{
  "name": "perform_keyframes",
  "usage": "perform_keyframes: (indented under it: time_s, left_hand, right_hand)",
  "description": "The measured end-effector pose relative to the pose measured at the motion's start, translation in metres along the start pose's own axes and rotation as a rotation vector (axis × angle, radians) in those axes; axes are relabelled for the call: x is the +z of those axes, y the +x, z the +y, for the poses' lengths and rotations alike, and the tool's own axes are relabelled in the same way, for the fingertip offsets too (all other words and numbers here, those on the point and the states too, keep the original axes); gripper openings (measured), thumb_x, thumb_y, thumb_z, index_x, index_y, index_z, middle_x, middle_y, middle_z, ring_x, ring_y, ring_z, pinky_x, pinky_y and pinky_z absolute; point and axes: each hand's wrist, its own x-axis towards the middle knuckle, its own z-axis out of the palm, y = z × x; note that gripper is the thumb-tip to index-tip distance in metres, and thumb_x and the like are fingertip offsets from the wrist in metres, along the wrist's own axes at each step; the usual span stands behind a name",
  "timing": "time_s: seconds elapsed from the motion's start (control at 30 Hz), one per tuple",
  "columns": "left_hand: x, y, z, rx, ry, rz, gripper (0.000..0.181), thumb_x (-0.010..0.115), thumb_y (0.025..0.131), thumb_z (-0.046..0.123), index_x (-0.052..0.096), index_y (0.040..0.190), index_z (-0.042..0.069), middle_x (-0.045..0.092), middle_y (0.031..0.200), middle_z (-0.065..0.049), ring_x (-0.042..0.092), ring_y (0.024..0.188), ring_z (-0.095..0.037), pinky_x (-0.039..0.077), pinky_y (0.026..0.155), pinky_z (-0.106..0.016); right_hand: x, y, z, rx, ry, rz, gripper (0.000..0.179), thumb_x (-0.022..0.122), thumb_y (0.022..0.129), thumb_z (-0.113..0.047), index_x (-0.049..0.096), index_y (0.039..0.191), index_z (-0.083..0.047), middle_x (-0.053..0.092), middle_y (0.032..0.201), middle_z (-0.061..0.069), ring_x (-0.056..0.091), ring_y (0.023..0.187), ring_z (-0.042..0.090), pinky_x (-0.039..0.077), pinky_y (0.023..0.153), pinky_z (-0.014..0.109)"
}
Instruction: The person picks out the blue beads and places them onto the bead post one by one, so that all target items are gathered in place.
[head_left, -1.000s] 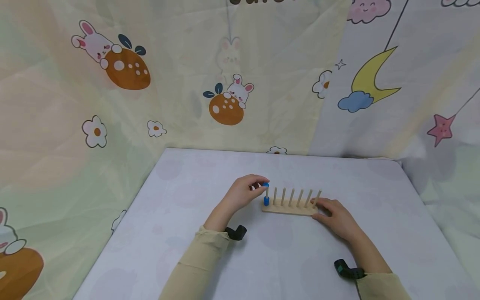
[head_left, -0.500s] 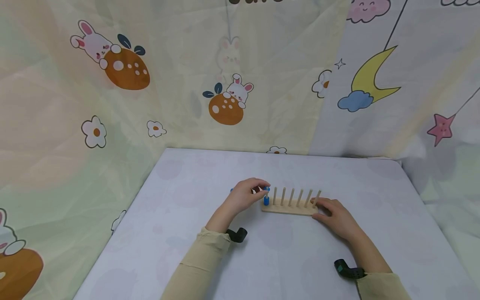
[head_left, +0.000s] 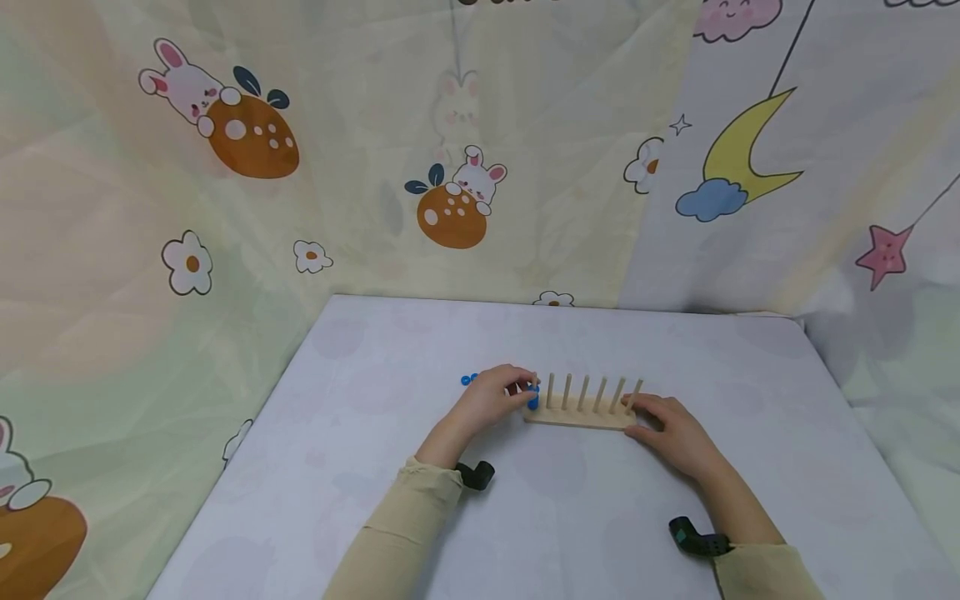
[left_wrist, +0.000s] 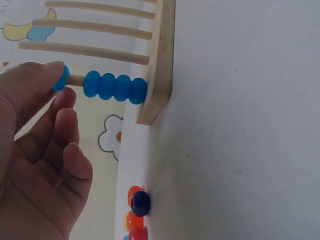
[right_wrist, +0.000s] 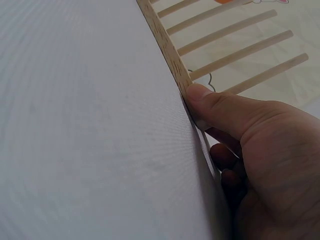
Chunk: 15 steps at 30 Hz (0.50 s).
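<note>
A wooden peg rack (head_left: 577, 414) with a row of upright pegs stands on the table. Several blue beads (left_wrist: 115, 87) are stacked at the foot of its leftmost peg. My left hand (head_left: 489, 397) pinches another blue bead (left_wrist: 61, 79) between thumb and finger. That bead is threaded on the same peg, and the left wrist view shows a short length of bare wood between it and the stack. At the rack's other end my right hand (head_left: 678, 437) grips the base, its thumb on the near edge (right_wrist: 197, 95). The other pegs carry no beads.
Loose blue beads (head_left: 466, 380) lie on the white-covered table (head_left: 570, 517) behind my left hand. The left wrist view also shows a dark blue bead (left_wrist: 141, 203) and a red bead (left_wrist: 138, 233) among orange ones. A patterned cloth (head_left: 360, 167) hangs behind the table.
My left hand has come down along the leftmost peg with the blue bead, from the tip towards the stack. Loose blue beads have come into sight behind it. My right hand stays put.
</note>
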Motion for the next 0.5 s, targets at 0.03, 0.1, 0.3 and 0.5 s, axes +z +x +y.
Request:
perform_keyframes:
  time_s: [0.03,0.1,0.3,0.5]
  left_hand:
    - [0.0007,0.0000,-0.0005,-0.001,0.007,-0.001,0.024,0.067,0.095,0.030,0.070,0.117,0.022,0.066,0.101,0.008,0.056,0.088,-0.007,0.047,0.074,-0.021]
    - [0.0021,0.0002,-0.0013,0.000,0.015,-0.005,0.023,0.067,0.095,0.029,0.070,0.116,0.021,0.065,0.097,0.008,0.055,0.086,-0.007,0.047,0.072,-0.021]
    - [0.0063,-0.0002,-0.0042,-0.010,0.019,-0.011,0.020,0.066,0.096,0.029,0.070,0.113,0.022,0.062,0.091,0.009,0.053,0.082,-0.007,0.046,0.070,-0.021]
    - [0.0103,-0.0023,-0.0086,0.000,0.020,0.009,0.024,0.066,0.096,0.030,0.069,0.118,0.022,0.063,0.092,0.009,0.054,0.081,-0.006,0.046,0.070,-0.021]
  right_hand:
    - [-0.0002,0.0000,0.0000,0.002,0.001,-0.002,0.047,0.072,0.090,-0.036,0.062,0.130,-0.015,0.056,0.141,0.014,0.048,0.124,0.037,0.036,0.103,0.060]
    - [-0.0005,-0.0002,0.0000,0.008,0.004,-0.006,0.047,0.072,0.089,-0.035,0.062,0.131,-0.015,0.055,0.142,0.013,0.048,0.125,0.036,0.036,0.104,0.060]
    - [-0.0017,-0.0010,-0.0009,0.008,0.005,-0.016,0.048,0.072,0.090,-0.034,0.062,0.131,-0.014,0.055,0.142,0.014,0.048,0.125,0.037,0.036,0.104,0.059]
    - [-0.0010,-0.0007,-0.0008,0.007,0.002,-0.017,0.048,0.072,0.090,-0.034,0.062,0.132,-0.014,0.056,0.141,0.014,0.048,0.125,0.036,0.037,0.103,0.059]
